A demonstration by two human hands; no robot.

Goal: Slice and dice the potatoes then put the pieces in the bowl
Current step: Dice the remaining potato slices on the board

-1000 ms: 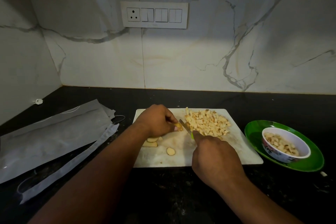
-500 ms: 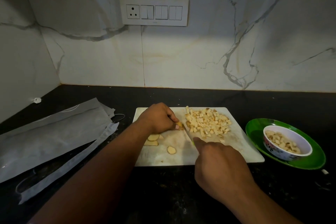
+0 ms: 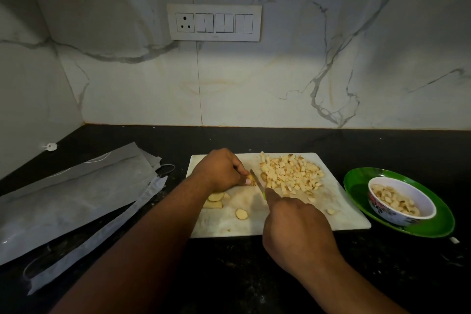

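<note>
A white cutting board lies on the black counter. My left hand pinches a small potato piece against the board. My right hand grips a knife with a green handle, its blade right beside that piece. A heap of diced potato covers the board's far right part. A few potato slices lie by my left wrist. A white bowl holding potato pieces stands on a green plate to the right.
Grey plastic bags lie flat on the counter's left side. A marble wall with a switch panel rises behind the board. One stray potato cube rests near the board's right edge. A small white scrap lies beyond the plate.
The knife blade has kept working at the piece under my left fingers, and my right hand has shifted slightly back toward me. The left hand stays in place.
</note>
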